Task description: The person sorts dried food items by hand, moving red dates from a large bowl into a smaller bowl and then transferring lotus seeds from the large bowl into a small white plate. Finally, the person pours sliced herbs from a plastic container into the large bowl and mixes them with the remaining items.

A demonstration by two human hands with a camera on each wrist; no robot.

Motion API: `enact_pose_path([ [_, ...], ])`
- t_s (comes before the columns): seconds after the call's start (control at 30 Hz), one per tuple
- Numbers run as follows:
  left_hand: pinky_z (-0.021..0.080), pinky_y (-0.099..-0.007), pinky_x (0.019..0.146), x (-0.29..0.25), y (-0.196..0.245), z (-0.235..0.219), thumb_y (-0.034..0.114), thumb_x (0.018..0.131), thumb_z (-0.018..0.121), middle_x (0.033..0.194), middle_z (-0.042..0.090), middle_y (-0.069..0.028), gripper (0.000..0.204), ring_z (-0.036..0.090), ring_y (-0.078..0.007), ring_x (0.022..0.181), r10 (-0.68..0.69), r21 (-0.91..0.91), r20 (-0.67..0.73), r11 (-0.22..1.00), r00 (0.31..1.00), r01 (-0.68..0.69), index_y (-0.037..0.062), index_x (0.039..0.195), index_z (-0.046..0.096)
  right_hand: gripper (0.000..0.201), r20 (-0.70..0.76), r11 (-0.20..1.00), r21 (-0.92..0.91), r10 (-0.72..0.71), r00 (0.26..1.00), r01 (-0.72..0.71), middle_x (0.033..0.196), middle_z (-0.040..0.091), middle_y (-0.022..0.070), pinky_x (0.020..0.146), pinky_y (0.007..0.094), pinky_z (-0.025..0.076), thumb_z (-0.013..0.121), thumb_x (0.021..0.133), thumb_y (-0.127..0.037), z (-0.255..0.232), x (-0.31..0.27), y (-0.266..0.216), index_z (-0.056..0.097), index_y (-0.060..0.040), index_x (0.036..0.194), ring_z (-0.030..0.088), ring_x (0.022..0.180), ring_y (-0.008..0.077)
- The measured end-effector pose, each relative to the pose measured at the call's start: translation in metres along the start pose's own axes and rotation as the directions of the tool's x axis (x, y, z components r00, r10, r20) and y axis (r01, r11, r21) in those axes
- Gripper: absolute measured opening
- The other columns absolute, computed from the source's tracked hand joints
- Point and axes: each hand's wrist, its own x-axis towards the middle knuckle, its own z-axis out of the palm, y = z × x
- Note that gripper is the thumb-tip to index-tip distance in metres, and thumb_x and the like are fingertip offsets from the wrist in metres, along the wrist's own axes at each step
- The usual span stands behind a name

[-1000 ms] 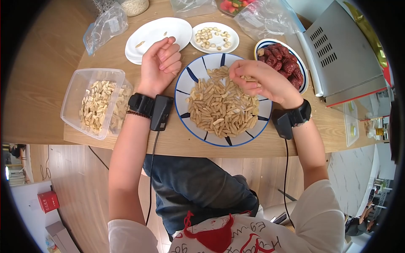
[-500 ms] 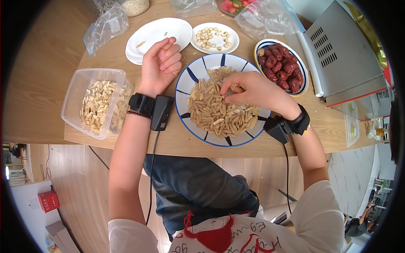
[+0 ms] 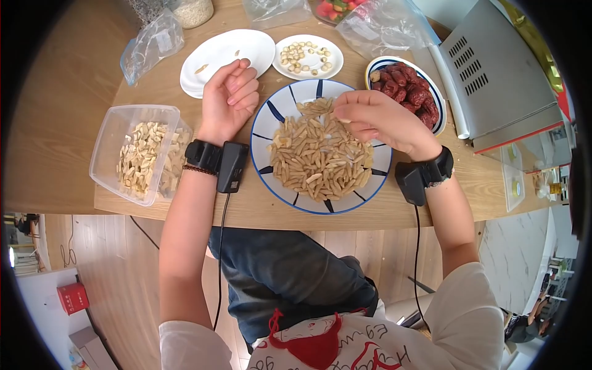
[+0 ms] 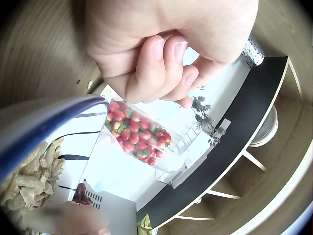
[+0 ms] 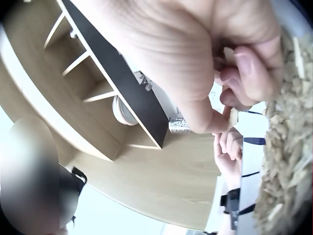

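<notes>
My right hand (image 3: 382, 120) is above the upper right of a blue-rimmed white plate (image 3: 261, 145). The plate holds a heap of tan, elongated dried pieces (image 3: 320, 157). Between thumb and finger the right hand pinches a small pale dried piece (image 5: 234, 117), and another pale bit (image 5: 228, 54) shows by its curled fingers. Left of the plate, my left hand (image 3: 229, 98) is turned palm up, its fingers loosely curled with nothing visible in them. Beyond it lies a white oval plate (image 3: 256, 43) carrying a few slim pieces.
A clear plastic tub (image 3: 105, 154) of pale chopped pieces stands at left. Behind the big plate, a small white plate (image 3: 314, 73) bears round cream-coloured seeds. Red dates (image 3: 416, 95) fill a bowl at right, beside a grey metal box (image 3: 487, 68). Plastic bags (image 3: 151, 49) lie at the back.
My right hand went left and down to the heap, then came back up and right with its fingertips together. The left hand keeps its pose; the head view has shifted slightly.
</notes>
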Motion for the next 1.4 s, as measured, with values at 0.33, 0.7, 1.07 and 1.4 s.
enact_pose_path([
  [0.33,0.024,-0.0193,0.039,-0.001,0.0,0.0,0.013,0.095,0.039,0.061,0.034,0.0023,0.015,0.026,-0.0049,0.042,0.026,-0.02,0.003,0.999,1.0,-0.026,0.0013,0.09,0.048,0.02,0.131,0.716,0.698,-0.113,0.985,-0.011,0.091,0.052,0.0091,0.068,0.0217,0.046,0.051,0.089,-0.018,-0.009,0.003,0.008,0.051,0.0017,0.089,0.05,0.08,0.0132],
  [0.7,0.023,-0.019,0.039,0.0,0.001,-0.001,0.015,0.095,0.04,0.06,0.034,0.0033,0.017,0.026,-0.0044,0.042,0.017,0.002,0.006,1.0,1.0,-0.017,0.0019,0.09,0.049,0.027,-0.032,0.989,0.027,-0.143,0.989,0.144,0.068,0.058,0.0061,0.054,0.0248,0.043,0.055,0.09,-0.022,-0.015,0.0,0.004,0.06,0.0045,0.09,0.054,0.06,0.0172],
  [1.07,0.024,-0.0201,0.04,0.0,0.002,-0.003,0.013,0.095,0.038,0.061,0.034,0.002,0.017,0.027,-0.0054,0.043,0.01,-0.008,0.024,1.0,1.0,-0.01,0.0007,0.092,0.049,0.025,-0.154,0.371,-0.928,-0.433,0.888,0.02,0.075,0.063,0.0181,0.068,0.0376,0.047,0.064,0.078,-0.02,0.008,-0.013,-0.005,0.065,0.0015,0.091,0.062,0.072,0.032],
  [1.4,0.024,-0.0198,0.04,-0.001,0.002,-0.003,0.014,0.095,0.039,0.062,0.034,0.0021,0.017,0.028,-0.0053,0.043,0.01,-0.001,0.03,1.0,1.0,-0.01,0.0013,0.091,0.049,0.026,-0.114,0.318,-0.948,-0.348,0.93,0.003,0.073,0.063,0.0162,0.065,0.0379,0.048,0.066,0.076,-0.02,0.004,-0.005,-0.003,0.065,-0.0015,0.095,0.063,0.071,0.0305],
])
